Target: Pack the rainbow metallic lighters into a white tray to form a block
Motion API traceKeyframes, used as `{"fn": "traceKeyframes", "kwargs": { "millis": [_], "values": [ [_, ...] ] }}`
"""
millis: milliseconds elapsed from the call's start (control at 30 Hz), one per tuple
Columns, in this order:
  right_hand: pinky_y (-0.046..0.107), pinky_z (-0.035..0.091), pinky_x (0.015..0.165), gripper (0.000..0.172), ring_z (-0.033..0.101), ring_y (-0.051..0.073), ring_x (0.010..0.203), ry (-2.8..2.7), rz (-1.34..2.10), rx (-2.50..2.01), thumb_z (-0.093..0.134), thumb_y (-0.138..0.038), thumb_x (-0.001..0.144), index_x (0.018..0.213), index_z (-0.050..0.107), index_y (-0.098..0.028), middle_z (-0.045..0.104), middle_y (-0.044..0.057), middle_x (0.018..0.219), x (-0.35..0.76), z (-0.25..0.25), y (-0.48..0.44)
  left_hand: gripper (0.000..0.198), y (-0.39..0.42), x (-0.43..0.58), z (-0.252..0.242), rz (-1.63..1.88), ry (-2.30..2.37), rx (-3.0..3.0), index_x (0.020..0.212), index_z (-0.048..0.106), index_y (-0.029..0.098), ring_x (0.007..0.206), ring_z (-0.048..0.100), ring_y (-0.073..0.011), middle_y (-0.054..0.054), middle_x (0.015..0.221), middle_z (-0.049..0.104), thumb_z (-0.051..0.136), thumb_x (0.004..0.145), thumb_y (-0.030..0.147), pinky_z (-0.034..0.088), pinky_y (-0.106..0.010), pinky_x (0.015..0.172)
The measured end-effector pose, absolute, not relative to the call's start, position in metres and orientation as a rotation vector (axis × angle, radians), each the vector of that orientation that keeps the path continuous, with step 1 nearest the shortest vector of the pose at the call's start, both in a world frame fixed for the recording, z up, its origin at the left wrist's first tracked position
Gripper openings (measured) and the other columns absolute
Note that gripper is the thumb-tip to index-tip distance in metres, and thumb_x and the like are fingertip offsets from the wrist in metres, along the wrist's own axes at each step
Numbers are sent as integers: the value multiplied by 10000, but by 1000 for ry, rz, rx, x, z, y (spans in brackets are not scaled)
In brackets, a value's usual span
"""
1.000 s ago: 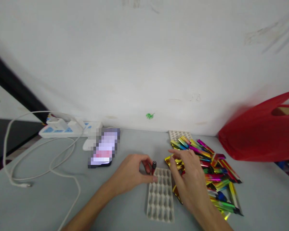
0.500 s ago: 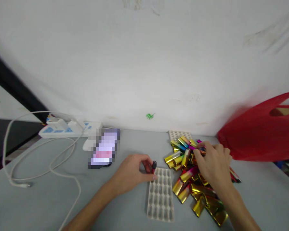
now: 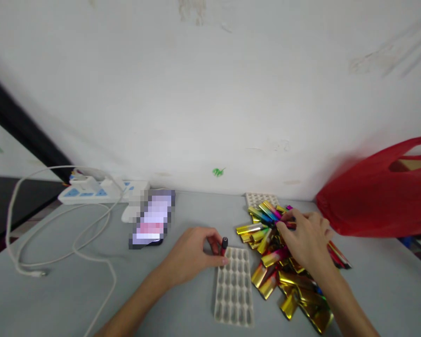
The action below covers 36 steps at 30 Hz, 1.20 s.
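Nearest: white moulded tray (image 3: 233, 292), flat on the grey surface (image 3: 168, 299), a grid of shallow oval pockets, matte, looks like pulp or foam. All pockets I can see are empty.

Left hand (image 3: 192, 254) hasn't moved over the last second: it sits at the tray's far-left corner, fingers curled around a small dark-capped tube with a red body (image 3: 223, 245), held upright just off the tray edge. Closed grip on it.

Right hand (image 3: 307, 238) is what changed. A second ago it hovered next to the tray; half a second ago it had swung out over the pile of foil-wrapped sticks (image 3: 284, 262), and now it's drawn slightly back toward the pile's far side, fingertips pinched on a magenta stick (image 3: 290, 224). Looks like a pinch grip, though the stick's far end is hidden under the fingers. The pile has shifted too: more gold pieces fanned toward the tray than before. My read: it's picking the next stick while the left keeps its piece at the tray.

The sticks are short flat bars with mirror-finish foil, mostly gold, some magenta, green and blue.

Further back: second pocketed tray (image 3: 261, 199) partly under the pile, phone (image 3: 150, 220) screen up, white cable (image 3: 56, 243) looped, power strip (image 3: 91, 193) at the wall, crinkly red plastic bag (image 3: 379, 196) at right.
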State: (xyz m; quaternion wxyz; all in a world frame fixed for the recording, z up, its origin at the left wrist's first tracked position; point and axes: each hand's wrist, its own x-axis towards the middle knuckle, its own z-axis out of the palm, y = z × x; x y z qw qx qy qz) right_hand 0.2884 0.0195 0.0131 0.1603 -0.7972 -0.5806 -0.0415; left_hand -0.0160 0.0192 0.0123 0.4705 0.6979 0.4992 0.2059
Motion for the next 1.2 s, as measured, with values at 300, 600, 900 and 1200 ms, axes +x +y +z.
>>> {"fn": "traceKeyframes", "kwargs": {
  "millis": [300, 600, 900, 1200],
  "values": [
    [565, 429, 965, 288, 500, 418, 1098, -1741, -125, -2259, 540, -390, 1000, 1063, 763, -220, 512, 144, 1105, 287, 11, 20, 290, 20, -18, 8, 527, 1216, 1712, 921, 838, 208, 811, 696, -193, 11, 897, 840, 972, 768, 415, 417, -284, 704],
    [534, 433, 958, 267, 521, 410, 1102, -1826, -168, -2272, 550, -384, 1034, 1100, 717, -186, 526, 170, 1145, 289, 5, 20, 293, 20, -18, 6, 532, 1213, 1711, 915, 830, 215, 813, 697, -193, 17, 890, 837, 979, 764, 418, 415, -287, 708],
    [546, 421, 940, 405, 563, 434, 1129, -1836, -291, -2229, 396, -425, 1153, 1230, 690, -157, 640, 220, 1191, 291, 3, 23, 277, 20, -17, 9, 520, 1236, 1708, 915, 838, 212, 788, 676, -184, 16, 892, 839, 978, 756, 391, 406, -287, 703],
    [350, 399, 679, 374, 563, 218, 688, -1539, 330, -1572, 597, -594, 1093, 962, 619, -245, 643, 10, 761, 277, 27, 14, 294, 21, -19, 5, 533, 1206, 1688, 911, 819, 209, 808, 689, -192, 4, 891, 838, 966, 776, 424, 413, -276, 695]
  ]
}}
